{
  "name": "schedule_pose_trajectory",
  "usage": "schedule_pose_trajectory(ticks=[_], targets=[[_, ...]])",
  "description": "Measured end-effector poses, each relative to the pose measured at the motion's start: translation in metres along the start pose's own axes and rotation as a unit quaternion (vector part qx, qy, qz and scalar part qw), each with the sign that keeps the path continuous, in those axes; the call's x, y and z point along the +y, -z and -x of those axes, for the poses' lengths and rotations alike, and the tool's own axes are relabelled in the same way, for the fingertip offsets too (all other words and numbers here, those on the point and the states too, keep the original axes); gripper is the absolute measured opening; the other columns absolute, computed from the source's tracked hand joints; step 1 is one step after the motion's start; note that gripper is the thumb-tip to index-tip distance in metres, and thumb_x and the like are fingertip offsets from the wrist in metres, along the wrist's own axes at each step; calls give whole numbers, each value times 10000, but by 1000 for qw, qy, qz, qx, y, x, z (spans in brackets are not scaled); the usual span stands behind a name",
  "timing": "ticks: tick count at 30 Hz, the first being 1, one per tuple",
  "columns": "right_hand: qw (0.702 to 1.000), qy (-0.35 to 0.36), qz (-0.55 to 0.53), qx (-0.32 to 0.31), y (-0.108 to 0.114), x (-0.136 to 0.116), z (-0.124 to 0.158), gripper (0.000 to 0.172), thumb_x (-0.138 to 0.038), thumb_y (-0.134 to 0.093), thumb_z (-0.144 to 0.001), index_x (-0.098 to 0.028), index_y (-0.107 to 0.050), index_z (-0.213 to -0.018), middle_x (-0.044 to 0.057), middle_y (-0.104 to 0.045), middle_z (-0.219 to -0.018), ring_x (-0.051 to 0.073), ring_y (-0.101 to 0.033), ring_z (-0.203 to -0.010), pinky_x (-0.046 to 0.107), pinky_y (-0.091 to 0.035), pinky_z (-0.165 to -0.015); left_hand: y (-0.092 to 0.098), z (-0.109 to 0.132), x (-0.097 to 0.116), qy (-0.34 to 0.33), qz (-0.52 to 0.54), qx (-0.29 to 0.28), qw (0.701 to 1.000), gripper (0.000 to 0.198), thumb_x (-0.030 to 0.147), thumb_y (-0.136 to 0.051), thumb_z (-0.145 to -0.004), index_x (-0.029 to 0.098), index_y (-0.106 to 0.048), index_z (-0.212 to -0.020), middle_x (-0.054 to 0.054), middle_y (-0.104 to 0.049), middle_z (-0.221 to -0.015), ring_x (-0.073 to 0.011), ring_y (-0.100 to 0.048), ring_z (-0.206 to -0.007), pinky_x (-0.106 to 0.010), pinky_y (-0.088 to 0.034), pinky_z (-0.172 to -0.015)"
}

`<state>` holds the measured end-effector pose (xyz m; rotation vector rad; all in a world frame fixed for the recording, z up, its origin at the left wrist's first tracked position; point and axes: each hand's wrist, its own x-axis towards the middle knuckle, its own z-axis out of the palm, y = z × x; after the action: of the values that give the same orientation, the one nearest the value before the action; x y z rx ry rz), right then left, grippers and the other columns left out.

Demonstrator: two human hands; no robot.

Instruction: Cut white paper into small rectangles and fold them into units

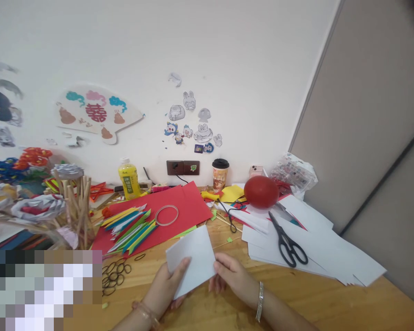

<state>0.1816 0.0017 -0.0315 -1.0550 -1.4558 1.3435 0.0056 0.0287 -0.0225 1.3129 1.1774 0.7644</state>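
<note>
Paper [197,259], white, is held above the table [348,305] — left hand [169,284] clamping its left side, right hand [232,275] pinching its right edge — liable to crease should the two pull unevenly.

Left hand [169,281]: fingers largely hidden behind white paper [196,257]
Right hand [233,274]: hold on rear of paper not visible
Both forearms [133,320] [286,310]: cut off by lower edge
Phone [256,170]: lower part hidden behind red balloon [261,192]
Bottle [129,178]: small print unreadable
Wall drawings [0,99], far left: blurred, cut off by left edge
Lower left corner [41,289]: pixelated, contents not identifiable
</note>
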Motion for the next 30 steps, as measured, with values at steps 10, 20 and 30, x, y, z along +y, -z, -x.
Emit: schedule_pose_trajectory(ticks=[10, 20, 30], targets=[[997, 35, 34, 64, -2, -3, 6, 434, -559, -391, -817, -150, -536, -813, -41, -476, -573, 78, -415, -467, 187, -328, -437, -10, 9, -3, 52, 0, -99, 994, 586, 731, -451, -614, 159, -513, -725, -1, -556, -387, -82, -398, -260, -183, -264, -261], [982, 36, 50, 180, 3, -11, 4, 491, -632, -423, -747, -189, -357, -545, -56, -351, -523, 91, -348, -505, 208, -317, -481, -15, 15, -17, 37, -30, -111, 993, 629, 690, -532, -588, 148, -547, -909, -29, -651, -627, -174, -599, -551, -231, -440, -434], [987, 56, 93, 121, 9, 3, -1, 506, -597, -347, -804, -186, -354, -509, -45, -328, -499, 87, -304, -469, 214, -266, -438, -7, 12, -9, 37, -52, -73, 995, 627, 688, -544, -573, 140, -580, -875, -64, -685, -758, -211, -611, -687, -259, -475, -546]])
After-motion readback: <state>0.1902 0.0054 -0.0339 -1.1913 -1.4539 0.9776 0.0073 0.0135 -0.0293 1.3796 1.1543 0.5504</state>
